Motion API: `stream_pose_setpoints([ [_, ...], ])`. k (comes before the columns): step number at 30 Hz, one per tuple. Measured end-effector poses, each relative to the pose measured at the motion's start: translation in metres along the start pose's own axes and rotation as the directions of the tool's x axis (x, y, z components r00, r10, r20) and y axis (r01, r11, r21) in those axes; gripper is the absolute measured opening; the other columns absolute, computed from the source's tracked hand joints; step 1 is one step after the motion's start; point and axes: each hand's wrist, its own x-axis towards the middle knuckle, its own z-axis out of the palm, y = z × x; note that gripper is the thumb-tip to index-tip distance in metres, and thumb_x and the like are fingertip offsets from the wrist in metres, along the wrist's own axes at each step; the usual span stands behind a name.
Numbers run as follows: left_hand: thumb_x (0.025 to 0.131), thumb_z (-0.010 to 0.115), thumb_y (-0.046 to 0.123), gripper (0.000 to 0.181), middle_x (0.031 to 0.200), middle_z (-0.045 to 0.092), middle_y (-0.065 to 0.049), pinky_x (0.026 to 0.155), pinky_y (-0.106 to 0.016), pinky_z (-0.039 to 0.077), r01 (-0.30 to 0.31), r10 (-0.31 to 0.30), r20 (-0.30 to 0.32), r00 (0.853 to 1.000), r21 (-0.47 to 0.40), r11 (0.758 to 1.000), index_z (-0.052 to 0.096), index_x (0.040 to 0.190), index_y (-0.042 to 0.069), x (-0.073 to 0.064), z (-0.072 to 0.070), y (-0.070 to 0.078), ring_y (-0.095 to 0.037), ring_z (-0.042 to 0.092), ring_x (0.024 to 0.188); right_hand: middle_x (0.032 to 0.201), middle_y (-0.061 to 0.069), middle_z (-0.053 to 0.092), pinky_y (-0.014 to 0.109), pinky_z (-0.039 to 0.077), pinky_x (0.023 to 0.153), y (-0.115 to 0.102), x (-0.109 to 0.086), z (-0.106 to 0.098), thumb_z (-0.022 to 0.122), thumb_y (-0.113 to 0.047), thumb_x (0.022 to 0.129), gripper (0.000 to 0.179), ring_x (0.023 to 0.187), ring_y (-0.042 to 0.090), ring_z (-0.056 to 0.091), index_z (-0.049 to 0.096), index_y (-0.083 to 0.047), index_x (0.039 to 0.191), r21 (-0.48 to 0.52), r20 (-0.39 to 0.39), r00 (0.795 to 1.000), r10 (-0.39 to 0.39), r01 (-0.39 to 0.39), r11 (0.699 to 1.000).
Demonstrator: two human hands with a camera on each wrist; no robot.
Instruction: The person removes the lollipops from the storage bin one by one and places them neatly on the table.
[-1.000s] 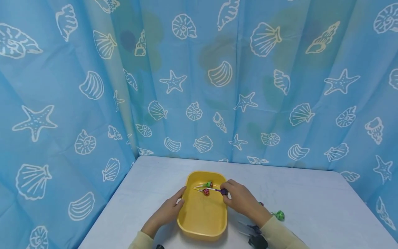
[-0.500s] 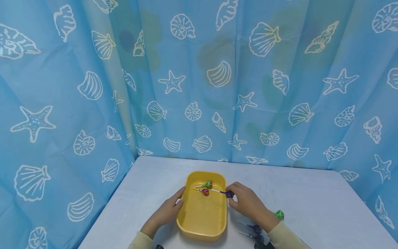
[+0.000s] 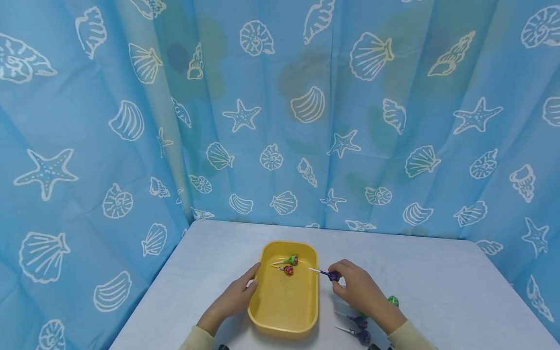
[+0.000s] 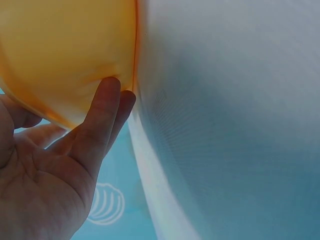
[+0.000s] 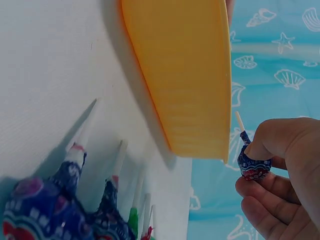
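Observation:
My left hand (image 3: 237, 294) holds the left side of the yellow plastic tray (image 3: 284, 332), thumb at the rim. In the left wrist view its fingers (image 4: 102, 112) lie along the outer wall. My right hand (image 3: 359, 287) pinches a purple-wrapped lollipop (image 3: 333, 276) by its candy head, just right of the tray. Its white stick points left, over the tray's right rim in the head view. Inside the tray lie a green lollipop (image 3: 293, 260) and a red one (image 3: 288, 270), sticks leftward.
On the white table right of the tray, two purple lollipops (image 3: 363, 337) lie with sticks toward it. A green lollipop (image 3: 393, 301) shows past my right forearm, which partly covers others. A blue shell-patterned curtain (image 3: 280, 121) hangs behind the table.
My right hand has moved right with the purple lollipop, from over the tray to beside its right rim. The left hand stays at the tray.

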Motion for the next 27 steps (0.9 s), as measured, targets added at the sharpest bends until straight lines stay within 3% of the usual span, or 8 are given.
stream_pose_setpoints([
  [17,0.108,0.043,0.017,0.053,0.159,0.039,-0.017,0.116,-0.062,0.03,-0.006,0.006,-0.005,1.0,0.006,1.0,0.032,0.16,0.01,0.0,-0.001,0.002,-0.042,0.037,0.144,0.1,-0.007,0.064,0.033,0.06,0.083,0.018,-0.013,-0.007,0.079,-0.007,0.08,0.028,0.089,0.009,0.065,0.073,-0.014,0.106,0.007,-0.049,0.999,-0.001,0.001,1.0],
  [27,0.109,0.042,0.019,0.053,0.159,0.038,-0.017,0.116,-0.062,0.03,-0.014,0.014,0.014,1.0,-0.014,1.0,0.031,0.16,0.009,0.001,-0.001,-0.001,-0.042,0.036,0.144,0.101,-0.004,0.065,0.039,0.061,0.085,0.023,-0.019,-0.011,0.079,-0.012,0.082,0.025,0.091,0.013,0.065,0.073,-0.015,0.107,0.042,-0.004,0.993,0.115,-0.115,0.993],
])
